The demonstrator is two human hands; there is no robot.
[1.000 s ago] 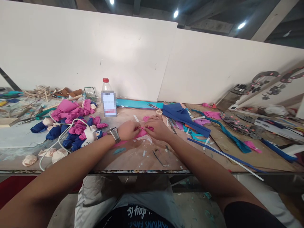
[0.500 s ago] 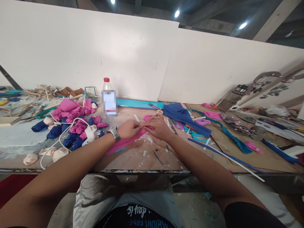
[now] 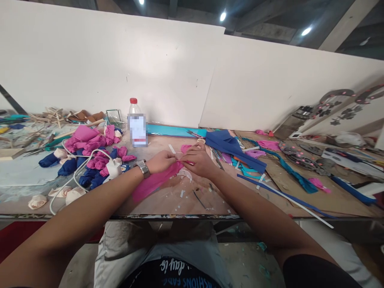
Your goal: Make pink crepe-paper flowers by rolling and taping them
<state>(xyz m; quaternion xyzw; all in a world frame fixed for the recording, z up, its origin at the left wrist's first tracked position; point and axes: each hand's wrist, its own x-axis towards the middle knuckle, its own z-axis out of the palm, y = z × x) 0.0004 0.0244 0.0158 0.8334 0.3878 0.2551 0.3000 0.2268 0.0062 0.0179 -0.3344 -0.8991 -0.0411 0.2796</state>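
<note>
Between my two hands is a pink crepe-like strip [image 3: 156,184], its long tail trailing over the tabletop toward the lower left. My left hand [image 3: 164,162], with a metal watch [image 3: 143,169] on its wrist, pinches the strip's upper end. My right hand [image 3: 199,162] is closed on the same end, fingertips meeting those of the left. The bit right at the fingertips is mostly hidden. A small pink piece [image 3: 185,148] shows just behind the fingers. Beyond the right hand stands a roll of tape [image 3: 201,141].
Left lies a heap of pink and blue rolled flowers [image 3: 90,144] with a white cable and charger [image 3: 114,168]. A red-capped bottle [image 3: 136,124] stands behind. Dark blue sheet [image 3: 231,146], a thin white stick [image 3: 297,204] and cardboard [image 3: 282,180] lie right.
The trailing part of the pink strip has swung out and lies flatter and more exposed below my left wrist. Both hands stay almost in place, still pinching.
</note>
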